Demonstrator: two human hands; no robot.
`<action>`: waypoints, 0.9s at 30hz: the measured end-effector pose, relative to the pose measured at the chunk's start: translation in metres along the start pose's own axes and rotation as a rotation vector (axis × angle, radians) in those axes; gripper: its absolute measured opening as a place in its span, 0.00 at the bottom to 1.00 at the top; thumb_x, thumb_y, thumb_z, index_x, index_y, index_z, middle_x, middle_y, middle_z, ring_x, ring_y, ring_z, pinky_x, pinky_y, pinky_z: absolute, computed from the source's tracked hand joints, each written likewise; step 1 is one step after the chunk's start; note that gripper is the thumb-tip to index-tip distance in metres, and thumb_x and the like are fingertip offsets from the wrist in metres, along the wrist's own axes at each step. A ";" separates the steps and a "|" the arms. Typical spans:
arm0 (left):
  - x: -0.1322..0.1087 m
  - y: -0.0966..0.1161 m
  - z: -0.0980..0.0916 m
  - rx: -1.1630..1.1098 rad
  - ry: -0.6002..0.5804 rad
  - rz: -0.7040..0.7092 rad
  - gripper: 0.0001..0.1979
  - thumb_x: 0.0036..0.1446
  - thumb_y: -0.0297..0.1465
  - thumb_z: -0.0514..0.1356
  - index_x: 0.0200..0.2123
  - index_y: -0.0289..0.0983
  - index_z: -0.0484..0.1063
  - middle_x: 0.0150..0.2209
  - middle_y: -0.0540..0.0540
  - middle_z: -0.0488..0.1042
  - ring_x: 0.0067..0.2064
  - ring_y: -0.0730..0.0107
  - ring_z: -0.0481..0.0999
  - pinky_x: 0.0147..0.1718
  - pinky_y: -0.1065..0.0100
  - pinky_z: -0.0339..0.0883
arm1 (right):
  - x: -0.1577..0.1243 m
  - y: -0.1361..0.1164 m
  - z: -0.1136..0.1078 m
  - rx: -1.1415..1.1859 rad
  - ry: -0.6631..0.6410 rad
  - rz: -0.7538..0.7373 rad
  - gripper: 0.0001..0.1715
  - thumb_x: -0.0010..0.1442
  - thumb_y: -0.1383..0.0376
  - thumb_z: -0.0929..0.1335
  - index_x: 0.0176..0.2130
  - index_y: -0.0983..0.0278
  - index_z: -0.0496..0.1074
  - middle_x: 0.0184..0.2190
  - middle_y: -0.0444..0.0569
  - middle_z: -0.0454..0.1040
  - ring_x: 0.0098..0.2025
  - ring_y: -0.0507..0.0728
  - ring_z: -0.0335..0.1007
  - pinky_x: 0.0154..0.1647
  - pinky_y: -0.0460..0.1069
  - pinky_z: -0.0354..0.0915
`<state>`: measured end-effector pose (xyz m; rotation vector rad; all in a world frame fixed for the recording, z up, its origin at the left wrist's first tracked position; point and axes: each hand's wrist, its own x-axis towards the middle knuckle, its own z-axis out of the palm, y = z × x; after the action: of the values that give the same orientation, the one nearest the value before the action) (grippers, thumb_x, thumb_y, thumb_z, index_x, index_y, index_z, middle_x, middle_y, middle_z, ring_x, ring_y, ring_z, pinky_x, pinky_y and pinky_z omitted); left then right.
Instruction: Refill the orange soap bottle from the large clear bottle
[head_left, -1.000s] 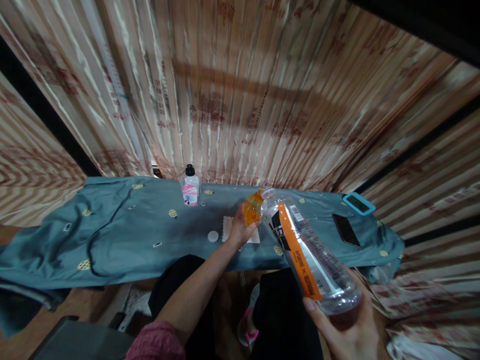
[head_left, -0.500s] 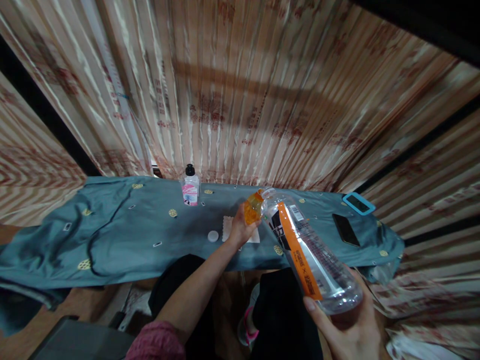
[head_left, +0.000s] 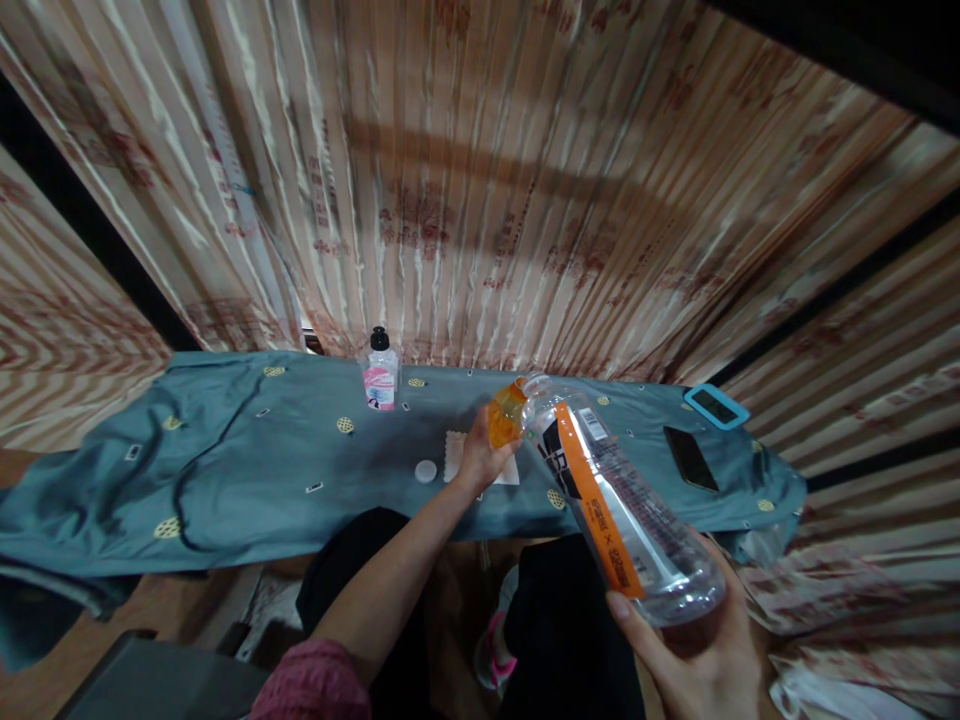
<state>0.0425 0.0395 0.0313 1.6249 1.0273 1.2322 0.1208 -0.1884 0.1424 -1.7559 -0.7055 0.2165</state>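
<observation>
My right hand grips the base of a large clear plastic bottle with an orange and black label. The bottle is tilted, its open neck pointing away toward the table. My left hand is closed around a small orange cup or cap held right at the bottle's mouth. Below the left hand a white square cloth or pad and a small white round lid lie on the teal cloth-covered table.
A small clear bottle with a black cap and pink label stands at the table's back edge. A black phone and a blue-framed device lie at the right end. Striped curtains hang behind. My dark-trousered legs are under the table.
</observation>
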 end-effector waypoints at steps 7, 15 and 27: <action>-0.001 0.001 0.000 -0.015 -0.016 -0.025 0.28 0.47 0.24 0.66 0.52 0.38 0.63 0.46 0.43 0.76 0.50 0.54 0.77 0.52 0.52 0.71 | 0.003 0.007 -0.002 0.049 -0.021 -0.007 0.55 0.37 0.49 0.77 0.60 0.63 0.60 0.53 0.55 0.69 0.52 0.63 0.68 0.50 0.56 0.66; -0.001 0.006 -0.003 0.007 -0.032 -0.016 0.27 0.47 0.21 0.64 0.51 0.38 0.65 0.48 0.42 0.75 0.50 0.56 0.77 0.51 0.54 0.71 | 0.003 0.010 -0.001 0.060 -0.010 0.002 0.54 0.39 0.48 0.77 0.60 0.63 0.60 0.54 0.55 0.67 0.53 0.62 0.67 0.52 0.55 0.65; 0.000 0.001 0.000 -0.019 0.000 0.007 0.26 0.46 0.24 0.67 0.50 0.39 0.66 0.41 0.46 0.76 0.48 0.55 0.77 0.51 0.53 0.71 | 0.003 0.008 -0.001 0.070 -0.016 0.028 0.58 0.35 0.50 0.78 0.60 0.64 0.59 0.53 0.57 0.68 0.51 0.64 0.69 0.49 0.55 0.67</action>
<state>0.0426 0.0392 0.0321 1.6152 1.0082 1.2429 0.1261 -0.1884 0.1362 -1.6994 -0.6773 0.2716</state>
